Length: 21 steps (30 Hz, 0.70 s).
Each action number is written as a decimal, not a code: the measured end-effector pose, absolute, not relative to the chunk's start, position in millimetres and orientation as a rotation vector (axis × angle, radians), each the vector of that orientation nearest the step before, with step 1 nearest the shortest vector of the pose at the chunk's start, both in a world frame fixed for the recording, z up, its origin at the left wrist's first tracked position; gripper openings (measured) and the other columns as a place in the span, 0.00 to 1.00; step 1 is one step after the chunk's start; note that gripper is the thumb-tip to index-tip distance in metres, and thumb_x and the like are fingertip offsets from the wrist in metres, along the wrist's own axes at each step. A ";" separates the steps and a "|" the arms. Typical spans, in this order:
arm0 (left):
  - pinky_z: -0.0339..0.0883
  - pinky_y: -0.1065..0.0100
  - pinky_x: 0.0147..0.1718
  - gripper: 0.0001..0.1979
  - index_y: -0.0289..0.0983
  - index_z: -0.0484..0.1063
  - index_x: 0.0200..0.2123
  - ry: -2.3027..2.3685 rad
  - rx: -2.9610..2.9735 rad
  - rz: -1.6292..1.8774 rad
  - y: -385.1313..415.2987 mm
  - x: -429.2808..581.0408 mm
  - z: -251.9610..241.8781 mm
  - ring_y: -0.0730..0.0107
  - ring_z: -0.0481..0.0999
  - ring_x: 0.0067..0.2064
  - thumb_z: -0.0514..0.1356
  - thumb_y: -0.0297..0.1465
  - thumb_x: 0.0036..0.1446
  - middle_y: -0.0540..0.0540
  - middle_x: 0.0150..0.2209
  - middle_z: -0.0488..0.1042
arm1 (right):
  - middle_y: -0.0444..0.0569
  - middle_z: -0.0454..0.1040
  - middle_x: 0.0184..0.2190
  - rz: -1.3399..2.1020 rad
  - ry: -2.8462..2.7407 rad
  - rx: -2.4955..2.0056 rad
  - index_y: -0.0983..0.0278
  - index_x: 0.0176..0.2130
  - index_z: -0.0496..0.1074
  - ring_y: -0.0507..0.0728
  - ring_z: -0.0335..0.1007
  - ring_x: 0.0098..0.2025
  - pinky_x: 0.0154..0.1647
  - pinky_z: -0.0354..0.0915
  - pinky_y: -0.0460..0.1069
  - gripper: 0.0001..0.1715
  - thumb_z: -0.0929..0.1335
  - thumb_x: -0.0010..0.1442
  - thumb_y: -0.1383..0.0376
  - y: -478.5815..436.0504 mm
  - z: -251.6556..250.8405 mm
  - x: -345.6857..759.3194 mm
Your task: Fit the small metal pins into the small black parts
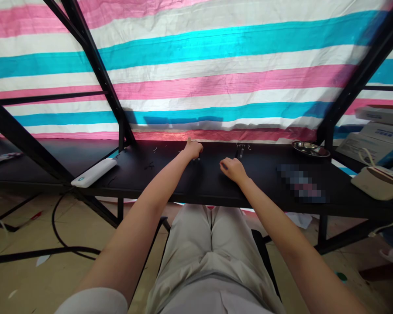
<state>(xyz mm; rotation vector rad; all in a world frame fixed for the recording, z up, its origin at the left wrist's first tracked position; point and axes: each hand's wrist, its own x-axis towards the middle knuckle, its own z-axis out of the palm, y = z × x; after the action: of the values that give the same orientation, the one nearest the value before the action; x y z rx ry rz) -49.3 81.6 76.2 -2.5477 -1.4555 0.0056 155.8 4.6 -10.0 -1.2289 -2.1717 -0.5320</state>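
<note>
My left hand reaches to the far part of the black table with its fingers bent downward and closed. Just below its fingertips are a few small dark pieces with pale ends; whether it grips one is hidden. Nearer to me, my right hand rests low over the tabletop, fingers curled inward. What those fingers hold, if anything, does not show. Beyond the right hand several thin dark sticks with light tips lie side by side. Tiny pale bits lie to their right.
A black table spans the view. On it are a white oblong device at left, small dark scraps, a shiny metal dish and a blurred-out flat item. Cartons and a beige case stand at right.
</note>
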 end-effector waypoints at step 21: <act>0.52 0.57 0.48 0.15 0.41 0.69 0.47 -1.478 -2.547 -0.925 -4.6 -5.5 17.8 0.62 0.65 0.52 0.49 0.28 0.59 0.43 0.48 0.72 | 0.59 0.73 0.39 -0.053 -1.412 -2.081 0.65 0.38 0.72 0.63 0.68 0.41 0.39 0.59 0.55 0.15 0.67 0.50 0.60 24.5 -24.1 201.7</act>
<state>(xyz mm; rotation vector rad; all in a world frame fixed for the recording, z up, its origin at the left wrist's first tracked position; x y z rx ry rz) -5.5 -4.6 17.8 -2.5466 -1.4777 -0.9251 201.7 24.5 -24.1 -2.0805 -1.4124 -0.0532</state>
